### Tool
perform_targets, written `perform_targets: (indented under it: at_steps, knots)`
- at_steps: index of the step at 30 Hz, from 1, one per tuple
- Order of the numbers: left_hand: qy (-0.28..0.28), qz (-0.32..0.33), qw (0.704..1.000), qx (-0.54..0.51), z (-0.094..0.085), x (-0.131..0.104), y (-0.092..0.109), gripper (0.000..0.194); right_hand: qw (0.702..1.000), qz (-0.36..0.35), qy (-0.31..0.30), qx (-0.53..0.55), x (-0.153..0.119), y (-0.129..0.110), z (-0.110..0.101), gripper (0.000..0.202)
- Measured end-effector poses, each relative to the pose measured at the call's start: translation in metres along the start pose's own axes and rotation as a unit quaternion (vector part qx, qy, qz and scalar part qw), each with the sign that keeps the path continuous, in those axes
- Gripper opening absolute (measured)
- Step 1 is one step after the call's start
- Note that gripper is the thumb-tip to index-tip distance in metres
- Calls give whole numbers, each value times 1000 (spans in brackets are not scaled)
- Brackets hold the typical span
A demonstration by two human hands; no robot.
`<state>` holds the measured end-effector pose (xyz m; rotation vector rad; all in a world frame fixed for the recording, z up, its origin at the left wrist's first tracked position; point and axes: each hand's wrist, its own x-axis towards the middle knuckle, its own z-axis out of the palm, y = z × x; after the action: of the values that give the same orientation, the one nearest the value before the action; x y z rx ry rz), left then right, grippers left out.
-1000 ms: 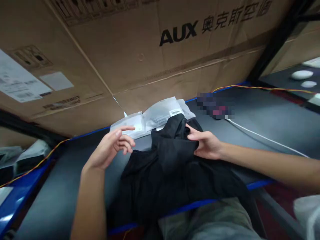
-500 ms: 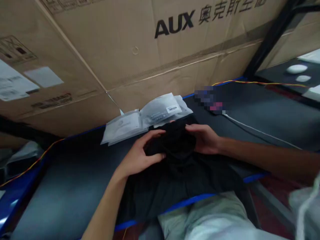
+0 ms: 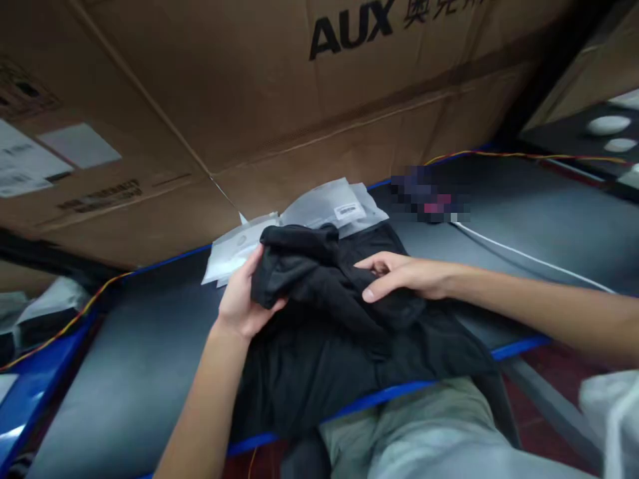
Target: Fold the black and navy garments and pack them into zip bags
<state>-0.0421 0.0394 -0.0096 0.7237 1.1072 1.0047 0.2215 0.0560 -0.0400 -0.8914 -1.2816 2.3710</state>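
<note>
A black garment (image 3: 309, 352) lies spread over the front of the table, part of it bunched and raised in the middle. My left hand (image 3: 244, 299) is closed round the left end of the raised bunch, with the fingers partly hidden behind the cloth. On the right side of the bunch, my right hand (image 3: 394, 274) has its thumb and curled fingers in the fabric, with a small gap showing between thumb and forefinger. Just behind the garment lie several pale plastic bags (image 3: 324, 206), one with a white label.
A large cardboard box (image 3: 279, 120) stands along the table's back edge. A white cable (image 3: 529, 256) runs over the dark tabletop (image 3: 134, 359) at the right, from a blurred-out object (image 3: 429, 196). Bagged items (image 3: 47, 309) sit at the far left. A red-yellow cord (image 3: 94, 299) crosses there.
The bunched part of the garment has come up and turned towards the left, with my left hand now round its end. My right hand has shifted slightly, its thumb now lower on the cloth.
</note>
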Motion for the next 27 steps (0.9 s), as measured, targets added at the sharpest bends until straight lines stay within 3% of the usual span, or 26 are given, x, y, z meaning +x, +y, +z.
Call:
perform_targets:
  at_steps: [3,5,7,9,12,16,20,24,27]
  knots:
    - [-53,-56,995,-58,-1,-1,-5,30,1000,11,4,25,-3,-2,-1,22]
    - [-103,-84,990,-39,-3,-2,-10,36,998,-5,3,62,-6,-3,1,35]
    - [-140,-99,985,7,-5,-3,-14,45,997,-11,-15,77,-10,-3,5,60]
    - [-144,-76,985,63,-7,-4,-14,54,997,7,-37,67,-12,-1,10,81]
    - [-121,2,982,143,-10,-4,-9,57,997,28,-53,47,-13,4,14,95]
    - [-130,73,975,163,-12,-5,-5,56,997,20,-47,62,-13,5,14,98]
    - [-175,114,964,162,-10,-7,-13,86,994,23,-39,99,-17,-2,12,94]
    - [-195,89,965,148,-11,-4,-17,84,990,13,-72,120,-22,0,4,85]
    - [-212,70,963,152,-15,-2,-13,92,983,-1,-144,114,-22,8,-6,87]
